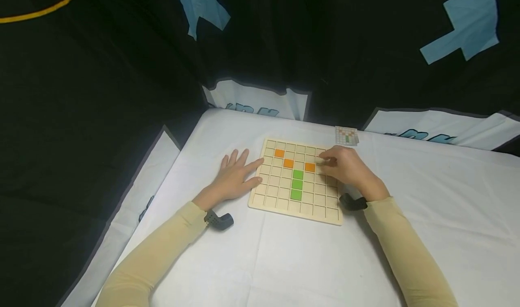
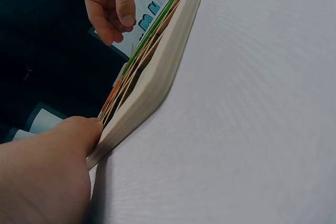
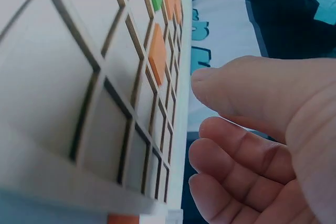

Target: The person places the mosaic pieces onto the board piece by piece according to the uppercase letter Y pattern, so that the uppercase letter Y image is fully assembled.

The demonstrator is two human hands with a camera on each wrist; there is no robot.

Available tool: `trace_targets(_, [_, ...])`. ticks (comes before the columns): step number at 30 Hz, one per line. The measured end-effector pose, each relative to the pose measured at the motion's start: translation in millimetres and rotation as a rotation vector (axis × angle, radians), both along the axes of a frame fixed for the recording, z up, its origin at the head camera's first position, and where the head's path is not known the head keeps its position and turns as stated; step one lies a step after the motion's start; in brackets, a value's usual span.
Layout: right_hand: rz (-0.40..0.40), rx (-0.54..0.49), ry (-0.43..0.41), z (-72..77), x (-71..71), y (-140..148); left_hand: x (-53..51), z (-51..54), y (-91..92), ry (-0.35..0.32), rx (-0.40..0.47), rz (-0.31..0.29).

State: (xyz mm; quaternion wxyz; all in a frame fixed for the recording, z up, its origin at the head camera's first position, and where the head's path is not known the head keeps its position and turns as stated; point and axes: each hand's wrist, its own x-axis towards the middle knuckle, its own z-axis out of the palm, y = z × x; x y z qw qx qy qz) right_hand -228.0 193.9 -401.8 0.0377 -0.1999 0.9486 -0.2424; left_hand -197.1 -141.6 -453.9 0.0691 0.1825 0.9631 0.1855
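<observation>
A light wooden grid board lies on the white table. Three orange square tiles and a column of three green square tiles sit in its cells. My left hand is spread flat on the table at the board's left side, its thumb and forefinger touching the edge. Above the board's right part hovers my right hand, fingers loosely bent, thumb apart from them. No tile shows between those fingers in the right wrist view, where an orange tile stands out beyond the thumb.
A small card with a printed grid pattern lies behind the board's far right corner. White cloth covers the table. Dark curtains with blue patches hang on the left and behind. Each wrist wears a dark camera band.
</observation>
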Motion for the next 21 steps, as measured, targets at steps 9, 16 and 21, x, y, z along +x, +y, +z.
trace_targets(9, [-0.035,0.012,0.047,3.8,5.4,21.3,-0.4,-0.3,-0.5,0.002,0.004,0.0])
trace_targets(16, [-0.058,0.026,0.067,2.5,10.4,38.4,-0.9,-1.3,-0.4,0.009,0.002,-0.004])
trace_targets(21, [-0.064,0.032,0.079,0.5,13.5,47.9,-0.5,-0.7,0.6,0.008,0.005,-0.001])
